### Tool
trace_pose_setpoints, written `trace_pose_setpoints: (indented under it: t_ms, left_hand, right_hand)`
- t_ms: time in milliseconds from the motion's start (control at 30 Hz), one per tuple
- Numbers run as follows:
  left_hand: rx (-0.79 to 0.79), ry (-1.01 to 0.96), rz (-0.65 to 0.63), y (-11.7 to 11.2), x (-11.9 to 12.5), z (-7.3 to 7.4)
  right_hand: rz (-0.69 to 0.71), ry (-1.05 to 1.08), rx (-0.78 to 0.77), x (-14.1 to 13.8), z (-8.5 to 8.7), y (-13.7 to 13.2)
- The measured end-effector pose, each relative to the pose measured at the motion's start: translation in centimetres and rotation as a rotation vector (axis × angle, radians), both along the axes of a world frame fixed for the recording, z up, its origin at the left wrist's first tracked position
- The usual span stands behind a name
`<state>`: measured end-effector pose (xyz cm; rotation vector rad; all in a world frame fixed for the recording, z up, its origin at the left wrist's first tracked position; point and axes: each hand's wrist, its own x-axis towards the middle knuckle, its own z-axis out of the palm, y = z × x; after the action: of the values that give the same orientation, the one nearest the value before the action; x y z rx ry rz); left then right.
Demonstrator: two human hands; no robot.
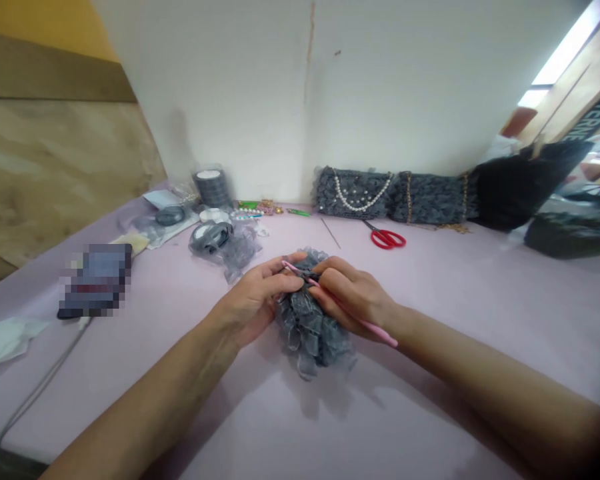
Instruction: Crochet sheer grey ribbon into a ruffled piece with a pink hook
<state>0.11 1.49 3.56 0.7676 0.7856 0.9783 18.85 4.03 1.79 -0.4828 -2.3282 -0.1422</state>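
A grey ruffled ribbon piece [311,330] rests on the pale pink table [430,320] in the middle. My left hand [257,300] is closed on its upper left side, fingers pinching the fabric near the top. My right hand [353,293] is closed around a pink crochet hook [375,330], whose tip points left into the top of the ruffled piece, between the two hands. The hook's handle sticks out past my right wrist.
Red scissors [387,238] and a thin needle [331,233] lie behind the hands. Grey ruffled bags [353,193] with pearl and gold chains stand against the wall. Ribbon spools [213,187], loose grey ribbon [230,247], beads and a dark blurred object [96,280] sit at the left.
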Motion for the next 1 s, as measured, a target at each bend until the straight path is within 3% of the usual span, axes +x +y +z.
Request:
trace_pose_setpoints:
  t_ms: [167,433,700,800,933,1000]
  left_hand:
    - [0.16,0.173,-0.049,0.8,-1.7,0.1]
    - [0.218,0.296,-0.092,1.3,-3.0,0.6]
    - [0.231,0.298,-0.146,1.2,-3.0,0.9]
    - [0.232,0.309,-0.146,1.2,-2.9,1.0]
    - [0.241,0.335,-0.126,1.0,-2.7,0.9]
    - [0.247,0.328,-0.121,1.0,-2.7,0.8]
  right_hand:
    - [0.152,-0.048,-0.25,0.7,1.9,-0.2]
    - [0.128,-0.108,-0.623,1.4,3.8,-0.8]
    - [0.159,-0.053,-1.008,1.8,4.3,-0.6]
    - [0.17,-0.091,-0.965,1.8,4.5,-0.8]
    - [0.156,-0.193,-0.678,1.7,4.9,-1.2]
    - [0.165,-0.178,-0.701,1.7,5.0,-1.3]
